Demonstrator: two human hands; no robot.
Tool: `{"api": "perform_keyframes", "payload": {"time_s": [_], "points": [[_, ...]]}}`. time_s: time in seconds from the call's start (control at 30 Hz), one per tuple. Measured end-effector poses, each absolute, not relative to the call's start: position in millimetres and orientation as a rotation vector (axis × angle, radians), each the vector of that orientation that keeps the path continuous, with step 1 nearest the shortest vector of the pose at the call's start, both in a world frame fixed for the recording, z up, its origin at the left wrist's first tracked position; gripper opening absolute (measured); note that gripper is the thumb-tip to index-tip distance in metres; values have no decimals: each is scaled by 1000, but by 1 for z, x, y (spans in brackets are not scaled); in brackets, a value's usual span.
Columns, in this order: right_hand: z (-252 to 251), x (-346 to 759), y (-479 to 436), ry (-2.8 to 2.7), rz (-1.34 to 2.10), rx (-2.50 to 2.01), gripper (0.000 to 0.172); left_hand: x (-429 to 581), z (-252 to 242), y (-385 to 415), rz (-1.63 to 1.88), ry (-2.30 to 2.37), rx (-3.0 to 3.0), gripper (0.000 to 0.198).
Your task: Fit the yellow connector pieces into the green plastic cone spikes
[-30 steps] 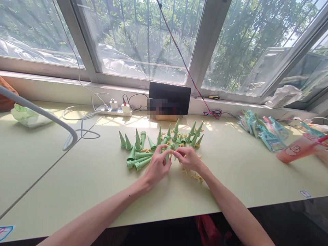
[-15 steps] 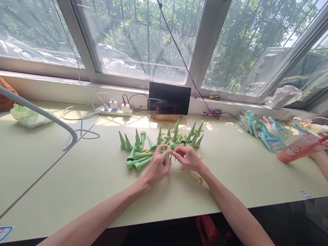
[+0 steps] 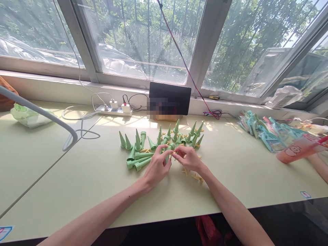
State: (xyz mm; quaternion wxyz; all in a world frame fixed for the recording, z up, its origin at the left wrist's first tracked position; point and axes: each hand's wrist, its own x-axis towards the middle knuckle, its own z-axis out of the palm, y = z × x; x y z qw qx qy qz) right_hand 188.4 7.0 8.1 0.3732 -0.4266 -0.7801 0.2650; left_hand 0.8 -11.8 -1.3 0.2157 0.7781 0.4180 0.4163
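My left hand [image 3: 159, 164] is wrapped round a green plastic watering spike [image 3: 167, 157], partly hidden by the fingers. My right hand [image 3: 189, 158] pinches a small yellow valve piece [image 3: 173, 153] against it, the fingertips of both hands nearly meeting. Around them, several green cones [image 3: 192, 128] stand point up, some with yellow pieces at their bases. To the left of my left hand, more green spikes [image 3: 139, 163] lie on their sides. Loose yellow pieces [image 3: 197, 178] rest on the table below my right hand.
Behind the spikes stands a dark screen [image 3: 169, 99]. A power strip [image 3: 115, 110] with cables is at the back left. To the right are bagged blue and pink items [image 3: 271, 136] and a tilted drink cup [image 3: 294, 150] near another person's arm [image 3: 319, 165]. A grey tube [image 3: 51, 114] crosses the left.
My hands stay in nearly the same place, with only a slight shift of the right fingertips at the yellow piece. The other person's arm at the right has moved slightly.
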Motion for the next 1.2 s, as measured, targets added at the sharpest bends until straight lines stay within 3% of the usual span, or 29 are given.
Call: {"api": "perform_keyframes", "payload": {"time_s": [0.2, 0.47, 0.67, 0.93, 1.2], "points": [[9, 188, 7, -2018, 702, -1124, 31, 0, 1, -13, 1146, 1154, 2162, 24], [9, 187, 6, -2009, 672, -1105, 22, 1, -1, -12, 1166, 1158, 2165, 24], [8, 187, 7, -2009, 710, -1111, 38, 1, 1, -13, 1152, 1158, 2162, 21], [6, 187, 6, -2003, 707, -1102, 22, 1, -1, -12, 1167, 1178, 2149, 23], [7, 187, 7, -2014, 719, -1115, 32, 2, 0, -13, 1142, 1168, 2142, 20]]}}
